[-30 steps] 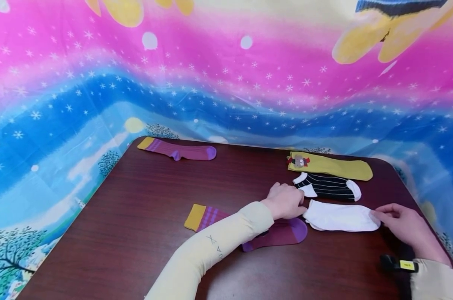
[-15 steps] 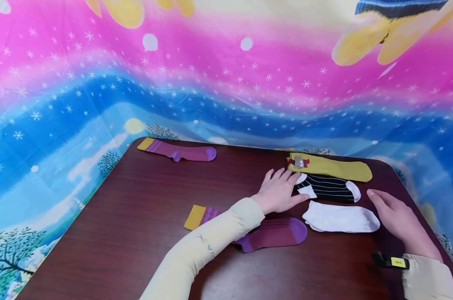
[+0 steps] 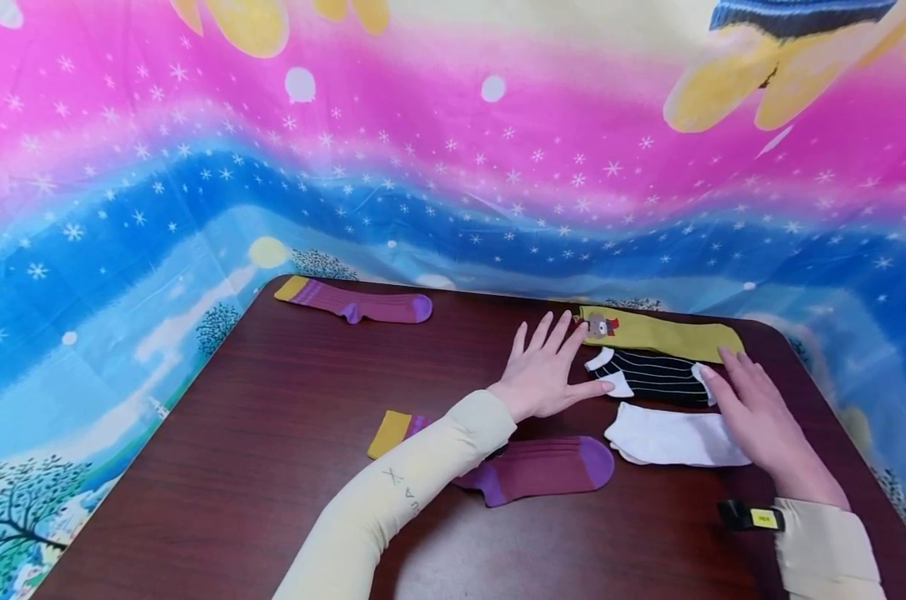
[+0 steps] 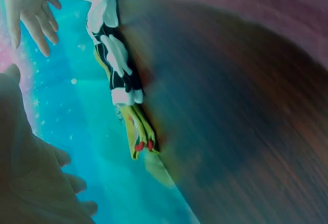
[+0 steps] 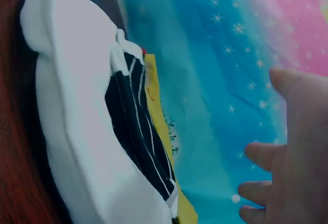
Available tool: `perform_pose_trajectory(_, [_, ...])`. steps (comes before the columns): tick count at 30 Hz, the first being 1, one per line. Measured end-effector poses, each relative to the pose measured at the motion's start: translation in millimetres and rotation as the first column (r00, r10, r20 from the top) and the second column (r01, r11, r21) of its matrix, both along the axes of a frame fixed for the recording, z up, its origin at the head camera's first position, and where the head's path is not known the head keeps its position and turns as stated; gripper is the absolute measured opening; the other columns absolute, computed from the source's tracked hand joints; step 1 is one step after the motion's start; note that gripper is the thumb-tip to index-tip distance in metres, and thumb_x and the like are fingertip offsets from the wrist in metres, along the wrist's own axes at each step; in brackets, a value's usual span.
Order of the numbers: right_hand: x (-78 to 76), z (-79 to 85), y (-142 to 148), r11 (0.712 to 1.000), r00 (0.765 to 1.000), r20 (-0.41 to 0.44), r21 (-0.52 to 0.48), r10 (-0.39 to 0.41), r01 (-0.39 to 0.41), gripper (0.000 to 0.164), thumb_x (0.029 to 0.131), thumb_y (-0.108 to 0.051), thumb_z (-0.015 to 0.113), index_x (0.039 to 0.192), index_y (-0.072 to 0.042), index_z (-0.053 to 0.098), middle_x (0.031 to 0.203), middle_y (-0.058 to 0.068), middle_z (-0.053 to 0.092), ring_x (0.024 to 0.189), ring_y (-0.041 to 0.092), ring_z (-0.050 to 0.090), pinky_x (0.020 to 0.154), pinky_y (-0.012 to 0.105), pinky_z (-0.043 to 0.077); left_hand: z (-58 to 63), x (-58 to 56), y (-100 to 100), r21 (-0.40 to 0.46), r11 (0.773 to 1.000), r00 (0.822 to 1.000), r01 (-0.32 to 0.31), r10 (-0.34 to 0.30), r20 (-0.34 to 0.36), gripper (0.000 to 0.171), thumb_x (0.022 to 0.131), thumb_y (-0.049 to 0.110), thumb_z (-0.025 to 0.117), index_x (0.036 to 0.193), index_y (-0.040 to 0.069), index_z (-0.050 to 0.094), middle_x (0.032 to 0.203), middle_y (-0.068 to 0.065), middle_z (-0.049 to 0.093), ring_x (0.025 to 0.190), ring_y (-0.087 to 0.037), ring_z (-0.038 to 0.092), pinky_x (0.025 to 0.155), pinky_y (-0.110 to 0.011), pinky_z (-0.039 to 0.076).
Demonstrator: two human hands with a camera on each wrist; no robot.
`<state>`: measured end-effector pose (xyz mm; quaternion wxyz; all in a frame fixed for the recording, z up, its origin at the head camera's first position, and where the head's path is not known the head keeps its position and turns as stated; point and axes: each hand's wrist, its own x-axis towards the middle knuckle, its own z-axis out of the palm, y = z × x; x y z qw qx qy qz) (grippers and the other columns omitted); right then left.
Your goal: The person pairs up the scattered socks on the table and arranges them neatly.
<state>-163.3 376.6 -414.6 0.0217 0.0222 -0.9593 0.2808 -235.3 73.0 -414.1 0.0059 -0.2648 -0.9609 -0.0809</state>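
Note:
Fingers spread, my left hand (image 3: pixel 538 371) hovers by the cuff end of a black sock with white stripes (image 3: pixel 655 375) and a yellow sock with a bear face (image 3: pixel 670 332). My right hand (image 3: pixel 756 412), fingers extended, is over the toe ends of the striped sock and a white sock (image 3: pixel 670 435), covering part of the white toe. Neither hand holds anything. In the right wrist view the white sock (image 5: pixel 77 106) lies nearest, with the striped and yellow ones behind it. The left wrist view shows these socks in a row, with the yellow sock (image 4: pixel 138 131) at the end.
A purple sock with a yellow cuff (image 3: pixel 550 468) lies partly under my left sleeve. Its look-alike, another purple sock (image 3: pixel 377 304), is at the far left of the brown table (image 3: pixel 257 467). A patterned cloth (image 3: pixel 422 167) hangs behind the table's back edge.
Both hands have come off the white sock. The left opened and moved up and left; the right opened and moved up and left over the toe ends. The socks stay nearly in place.

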Motion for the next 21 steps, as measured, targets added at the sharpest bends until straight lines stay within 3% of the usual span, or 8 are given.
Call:
perform_pose_trajectory(10, [-5.1, 2.9, -26, 0.971, 0.987, -0.163, 0.232, -0.009, 0.047, 0.090, 0.099, -0.060, 0.055, 0.165, -0.018, 0.011, 0.165, 0.026, -0.008, 0.148, 0.046, -0.015, 0.109, 0.074, -0.001, 0.4, -11.3, -16, -0.020, 1.000, 0.991, -0.021, 0.018, -0.129, 0.105, 0.079, 0.096, 0.028, 0.164, 0.037, 0.006, 0.170, 0.005, 0.001, 0.155, -0.022, -0.002, 0.119, -0.055, 0.000])
perform_pose_trajectory(14, [-7.5, 5.2, -34, 0.962, 0.979, -0.203, 0.265, -0.010, 0.065, 0.093, 0.095, -0.064, 0.059, 0.165, -0.020, 0.016, 0.166, 0.025, -0.005, 0.150, 0.045, -0.013, 0.109, 0.075, 0.002, 2.3, -16.7, -25, -0.028, 0.999, 0.984, -0.027, 0.022, -0.178, 0.110, 0.076, 0.098, 0.029, 0.164, 0.037, 0.008, 0.170, 0.003, 0.002, 0.155, -0.023, -0.002, 0.119, -0.056, 0.002])
perform_pose_trajectory(21, [-11.2, 8.3, -46, 0.961, 0.974, -0.226, 0.265, -0.012, 0.073, 0.096, 0.092, -0.067, 0.061, 0.165, -0.020, 0.019, 0.166, 0.025, -0.001, 0.151, 0.044, -0.009, 0.108, 0.076, 0.005, 8.5, -27.0, -43, -0.018, 0.999, 0.979, -0.049, 0.044, -0.199, 0.111, 0.075, 0.098, 0.029, 0.164, 0.036, 0.007, 0.170, 0.002, 0.004, 0.155, -0.023, -0.001, 0.119, -0.055, 0.001])
